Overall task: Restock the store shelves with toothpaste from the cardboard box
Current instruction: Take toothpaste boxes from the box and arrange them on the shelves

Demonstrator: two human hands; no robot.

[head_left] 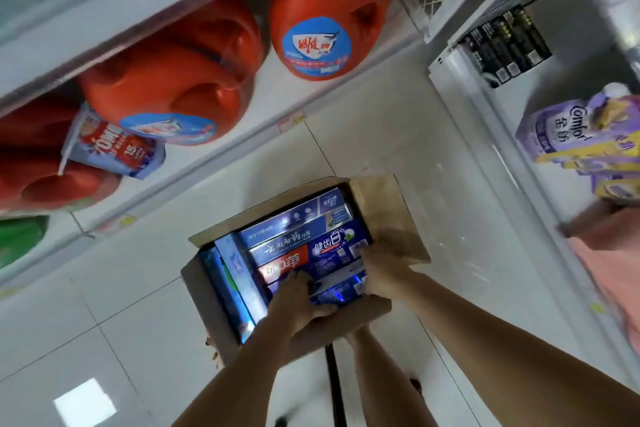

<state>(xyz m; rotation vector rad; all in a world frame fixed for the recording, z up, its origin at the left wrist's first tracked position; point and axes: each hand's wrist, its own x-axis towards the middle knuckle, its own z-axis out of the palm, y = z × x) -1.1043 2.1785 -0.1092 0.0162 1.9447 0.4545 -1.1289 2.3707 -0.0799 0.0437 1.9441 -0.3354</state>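
Clearly we were at the picking stage, both hands down in the box. Nearest us, our left hand [298,302] lay on the packs [294,230] at the box's 6 o'clock edge, fingers bent over a red pack [282,262], thumb by the near wall. Whether it truly gripped anything we could not tell through the blur. Our right hand [382,270], toward the box's 4 o'clock, had its fingers tucked down at the packs' ends beside the right flap, and its hold was equally unclear.

The toothpaste filled the box [388,208], which sat open on the floor [138,288] mid-view. Most packs lay flat in rows, and a few stood on edge at 9 o'clock.

Farther off, red jugs [322,10] lined a shelf [207,156] from 10 to 12 o'clock. Dark cartons [505,42] sat at 2 o'clock and purple pouches [568,128] at 3 o'clock.

Next, we judged, the hands had to close on one or a few packs and lift them clear of their tight neighbours. We would then need to find the toothpaste shelf, which we could not pick out.
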